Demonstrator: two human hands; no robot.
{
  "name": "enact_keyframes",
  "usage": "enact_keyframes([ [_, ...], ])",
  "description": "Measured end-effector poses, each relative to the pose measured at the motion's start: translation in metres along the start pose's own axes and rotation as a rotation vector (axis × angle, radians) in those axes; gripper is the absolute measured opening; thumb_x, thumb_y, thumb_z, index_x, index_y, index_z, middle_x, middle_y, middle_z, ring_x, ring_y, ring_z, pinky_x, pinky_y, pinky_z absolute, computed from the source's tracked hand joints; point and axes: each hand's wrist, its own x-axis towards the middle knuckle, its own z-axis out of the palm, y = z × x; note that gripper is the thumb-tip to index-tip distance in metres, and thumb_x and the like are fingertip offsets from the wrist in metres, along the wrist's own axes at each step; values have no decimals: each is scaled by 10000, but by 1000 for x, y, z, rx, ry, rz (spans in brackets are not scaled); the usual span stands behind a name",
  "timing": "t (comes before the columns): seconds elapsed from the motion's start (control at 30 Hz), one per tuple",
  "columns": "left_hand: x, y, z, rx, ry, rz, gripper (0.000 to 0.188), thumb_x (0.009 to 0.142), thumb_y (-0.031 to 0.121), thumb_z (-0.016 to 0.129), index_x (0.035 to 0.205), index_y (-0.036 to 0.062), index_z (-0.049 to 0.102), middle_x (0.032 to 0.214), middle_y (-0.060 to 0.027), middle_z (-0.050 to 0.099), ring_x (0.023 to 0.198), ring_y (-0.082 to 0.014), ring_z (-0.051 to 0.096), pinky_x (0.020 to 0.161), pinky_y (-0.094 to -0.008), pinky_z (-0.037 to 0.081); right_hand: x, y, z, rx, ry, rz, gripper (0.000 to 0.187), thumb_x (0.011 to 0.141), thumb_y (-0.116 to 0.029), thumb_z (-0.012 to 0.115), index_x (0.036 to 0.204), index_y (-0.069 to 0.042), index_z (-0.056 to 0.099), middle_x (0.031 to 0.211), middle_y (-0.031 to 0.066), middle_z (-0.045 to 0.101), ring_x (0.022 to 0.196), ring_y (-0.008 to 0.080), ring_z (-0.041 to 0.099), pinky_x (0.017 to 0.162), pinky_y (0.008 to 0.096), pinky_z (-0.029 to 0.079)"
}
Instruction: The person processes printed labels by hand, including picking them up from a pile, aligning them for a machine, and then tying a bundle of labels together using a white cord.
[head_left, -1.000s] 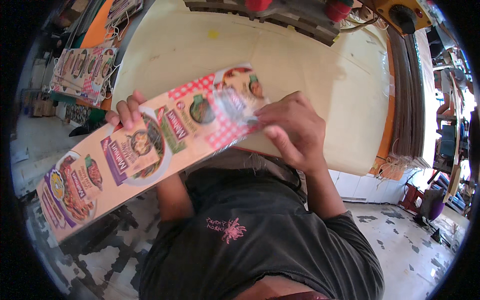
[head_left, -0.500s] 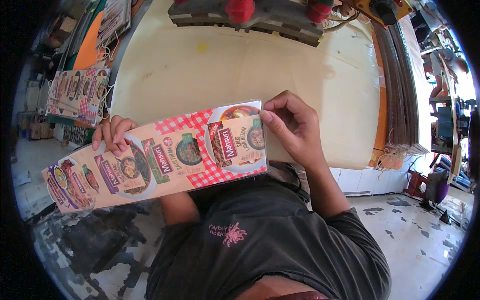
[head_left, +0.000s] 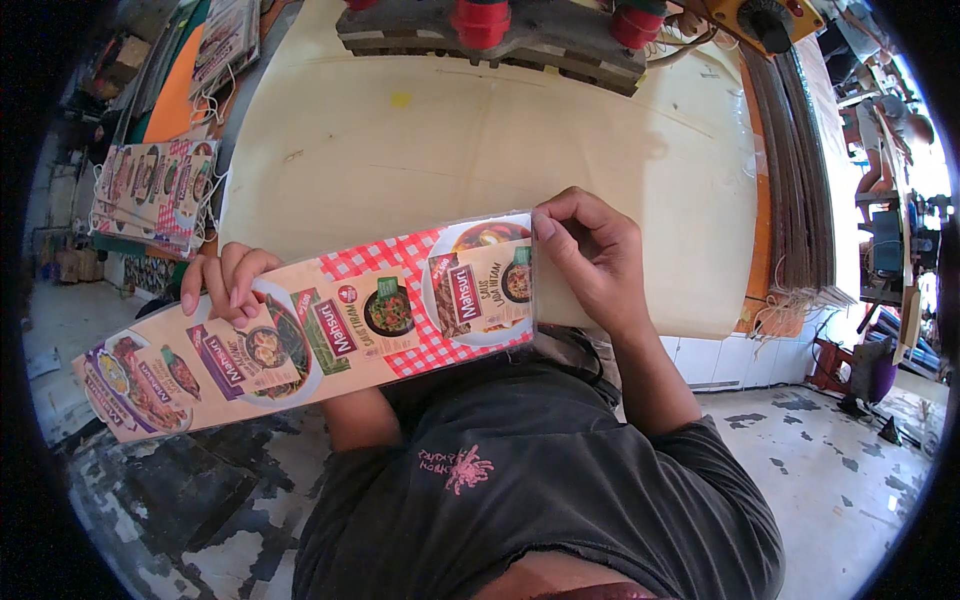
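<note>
A long printed card strip (head_left: 330,345) in a clear plastic cover, with food pictures and a red-and-white checked pattern, is held slanting in front of my body. Its right end is the higher one. My left hand (head_left: 228,283) grips the upper edge towards the left end, fingers curled over the front; the thumb is hidden behind. At the upper right corner, my right hand (head_left: 598,262) pinches the strip's edge between thumb and forefinger. Behind the strip lies the cream-coloured table surface (head_left: 480,150).
Across the table's far side stands a dark metal press bar (head_left: 490,65) with red knobs, beside a yellow box with a black dial (head_left: 765,22). Corded printed cards (head_left: 155,190) are piled at left. Dark sheets (head_left: 805,170) are stacked at right. Another person (head_left: 880,140) is far right.
The strip's left end has dropped a little and moved left. My left hand has shifted slightly down the picture with it. My right hand stays at the corner, nearly still.
</note>
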Motion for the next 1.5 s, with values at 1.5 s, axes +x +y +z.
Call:
enact_keyframes([
  [1.5,0,-4,13,-54,-27,50,521,1105,373,319,808,42,591,465,-51,499,489,-164,509,671,-302,510,-19,-45,-42,-27,128,-151,182,886,-60,753,1030,-27,648,923,32,655,797,90,601,676,231,460],
])
